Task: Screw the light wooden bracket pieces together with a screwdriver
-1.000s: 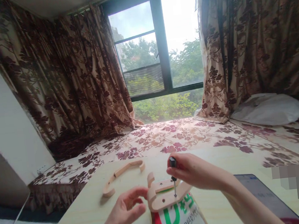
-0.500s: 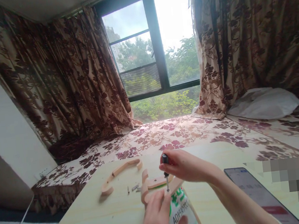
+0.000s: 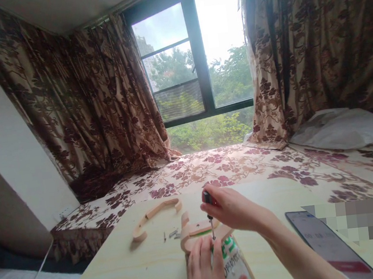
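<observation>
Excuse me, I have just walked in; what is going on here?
A person's right hand grips a screwdriver, upright, with its tip down at a wooden part on the table. The left hand lies across the near side of that part and a printed package. To the left are small metal pieces and a separate curved wooden piece; a phone lies at the right.

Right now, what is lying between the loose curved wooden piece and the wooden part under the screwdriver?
In the head view, a few small metal pieces lie there on the table.
</observation>
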Demonstrator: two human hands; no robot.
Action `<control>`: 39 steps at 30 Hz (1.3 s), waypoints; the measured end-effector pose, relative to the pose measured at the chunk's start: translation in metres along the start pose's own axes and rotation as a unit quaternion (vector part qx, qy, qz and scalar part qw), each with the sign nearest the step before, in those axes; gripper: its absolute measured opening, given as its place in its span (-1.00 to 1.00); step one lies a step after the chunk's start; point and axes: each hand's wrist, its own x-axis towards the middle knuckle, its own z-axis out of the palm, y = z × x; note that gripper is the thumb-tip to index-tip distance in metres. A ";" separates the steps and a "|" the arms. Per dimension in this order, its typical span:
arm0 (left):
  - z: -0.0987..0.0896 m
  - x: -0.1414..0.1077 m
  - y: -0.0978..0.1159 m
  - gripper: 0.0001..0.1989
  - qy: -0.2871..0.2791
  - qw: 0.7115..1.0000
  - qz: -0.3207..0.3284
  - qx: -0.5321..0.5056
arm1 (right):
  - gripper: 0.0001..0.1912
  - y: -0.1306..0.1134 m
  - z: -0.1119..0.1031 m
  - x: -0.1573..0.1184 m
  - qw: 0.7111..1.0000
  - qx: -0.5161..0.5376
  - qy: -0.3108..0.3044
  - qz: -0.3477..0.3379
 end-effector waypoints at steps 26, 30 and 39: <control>-0.010 0.004 0.005 -0.43 -0.063 0.993 -0.057 -0.085 | -0.88 -0.002 -0.008 -0.002 1.000 0.013 0.009 0.001; -0.010 0.004 0.005 -0.45 -0.058 0.992 -0.063 -0.094 | -0.86 -0.001 -0.010 -0.001 1.000 0.016 0.007 0.005; -0.012 0.006 0.005 -0.44 -0.072 0.990 -0.068 -0.100 | -0.80 -0.001 -0.010 0.000 1.000 0.011 0.020 0.006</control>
